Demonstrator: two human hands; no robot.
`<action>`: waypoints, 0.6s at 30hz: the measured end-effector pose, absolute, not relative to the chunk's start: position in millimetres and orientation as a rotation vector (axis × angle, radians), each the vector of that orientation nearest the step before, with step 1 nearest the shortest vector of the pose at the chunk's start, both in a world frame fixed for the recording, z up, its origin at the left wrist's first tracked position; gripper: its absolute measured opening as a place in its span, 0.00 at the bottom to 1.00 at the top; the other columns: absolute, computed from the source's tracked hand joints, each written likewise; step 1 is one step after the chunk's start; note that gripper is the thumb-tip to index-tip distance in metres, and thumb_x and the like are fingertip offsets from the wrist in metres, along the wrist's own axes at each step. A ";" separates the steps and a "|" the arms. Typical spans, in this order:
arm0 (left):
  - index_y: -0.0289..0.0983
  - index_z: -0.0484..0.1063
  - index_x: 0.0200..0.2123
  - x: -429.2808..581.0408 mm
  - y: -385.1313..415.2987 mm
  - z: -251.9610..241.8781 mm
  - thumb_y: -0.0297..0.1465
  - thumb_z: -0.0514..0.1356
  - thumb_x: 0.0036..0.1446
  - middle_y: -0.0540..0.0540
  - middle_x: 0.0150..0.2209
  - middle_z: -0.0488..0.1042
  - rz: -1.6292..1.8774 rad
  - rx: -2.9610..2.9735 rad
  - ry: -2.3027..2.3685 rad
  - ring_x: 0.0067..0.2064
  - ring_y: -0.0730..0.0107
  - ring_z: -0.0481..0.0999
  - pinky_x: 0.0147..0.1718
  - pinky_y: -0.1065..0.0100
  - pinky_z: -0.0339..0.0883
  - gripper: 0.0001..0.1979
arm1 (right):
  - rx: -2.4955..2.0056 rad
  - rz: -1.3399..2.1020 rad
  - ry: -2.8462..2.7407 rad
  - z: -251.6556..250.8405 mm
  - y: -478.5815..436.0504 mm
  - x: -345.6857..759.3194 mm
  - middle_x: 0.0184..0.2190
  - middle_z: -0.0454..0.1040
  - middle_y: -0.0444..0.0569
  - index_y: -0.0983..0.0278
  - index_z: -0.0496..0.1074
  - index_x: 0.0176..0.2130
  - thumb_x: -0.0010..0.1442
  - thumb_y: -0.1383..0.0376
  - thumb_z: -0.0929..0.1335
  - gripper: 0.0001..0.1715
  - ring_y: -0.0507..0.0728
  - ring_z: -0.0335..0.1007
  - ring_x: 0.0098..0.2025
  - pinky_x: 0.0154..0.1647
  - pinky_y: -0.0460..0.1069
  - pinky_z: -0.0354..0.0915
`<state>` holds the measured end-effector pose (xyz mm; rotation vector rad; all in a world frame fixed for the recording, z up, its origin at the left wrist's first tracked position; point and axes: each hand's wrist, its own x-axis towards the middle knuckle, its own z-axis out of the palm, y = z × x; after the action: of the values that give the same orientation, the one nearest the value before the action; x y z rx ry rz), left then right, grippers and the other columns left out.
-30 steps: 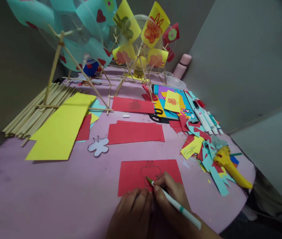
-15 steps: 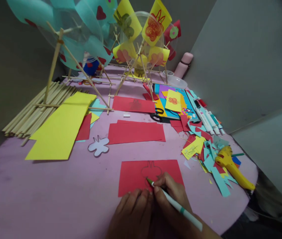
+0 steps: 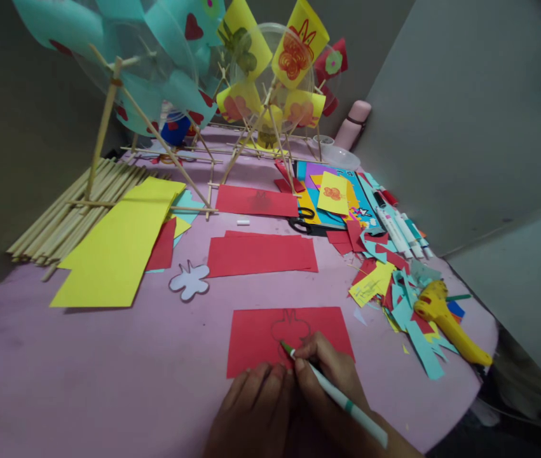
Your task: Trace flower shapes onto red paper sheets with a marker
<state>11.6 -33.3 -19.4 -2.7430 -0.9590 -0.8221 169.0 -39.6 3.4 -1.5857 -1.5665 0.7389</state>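
Observation:
A red paper sheet [image 3: 255, 334] with a drawn outline lies on the pink table [image 3: 108, 375] near the front edge. My right hand [image 3: 330, 381] is closed round a white and green marker [image 3: 341, 401], whose tip touches the sheet just below the outline. My left hand [image 3: 253, 410] lies flat with its fingers stretched out on the sheet's lower edge, beside the right hand.
More red sheets [image 3: 260, 253] lie farther back, yellow sheets [image 3: 117, 245] and wooden sticks [image 3: 60, 216] at the left. Two stick-and-paper wheels [image 3: 270, 70] stand at the back. Paper scraps [image 3: 394, 286], markers [image 3: 397, 229], scissors [image 3: 301, 224] and a yellow glue gun [image 3: 446, 321] crowd the right. A white flower cutout [image 3: 189, 280] lies mid-table.
Nothing of note: the marker tip stays at the same spot on the red sheet and both hands hold their places; the view shifts very slightly.

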 end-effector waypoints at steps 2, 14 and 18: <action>0.33 0.71 0.42 11.6 -32.4 -17.9 0.25 0.38 0.67 0.48 0.38 0.77 -0.817 -2.742 -0.960 0.40 0.65 0.73 0.41 0.64 0.63 0.21 | -1.574 0.741 -1.573 2.7 -39.7 170.0 0.17 0.60 0.37 0.61 0.61 0.28 0.54 0.70 0.60 0.05 0.50 0.59 0.17 0.17 0.43 0.55; 0.36 0.71 0.43 7.4 -34.0 -23.0 0.27 0.40 0.67 0.48 0.39 0.75 -0.798 -2.725 -0.934 0.40 0.67 0.72 0.40 0.66 0.64 0.19 | -1.584 0.602 -1.570 -2.3 -44.2 173.5 0.16 0.64 0.37 0.61 0.63 0.28 0.54 0.70 0.60 0.06 0.49 0.61 0.15 0.16 0.41 0.57; 0.36 0.71 0.41 11.1 -34.1 -21.8 0.27 0.39 0.67 0.48 0.37 0.76 -0.805 -2.701 -0.964 0.38 0.67 0.73 0.39 0.65 0.65 0.20 | -1.571 0.556 -1.548 -5.3 -47.1 176.3 0.15 0.62 0.37 0.61 0.63 0.28 0.55 0.70 0.61 0.06 0.49 0.59 0.14 0.15 0.42 0.56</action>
<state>11.1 -34.1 -21.8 -2.7005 -0.9644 -0.8047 176.3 -47.1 -5.3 -1.5715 -1.5485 0.5557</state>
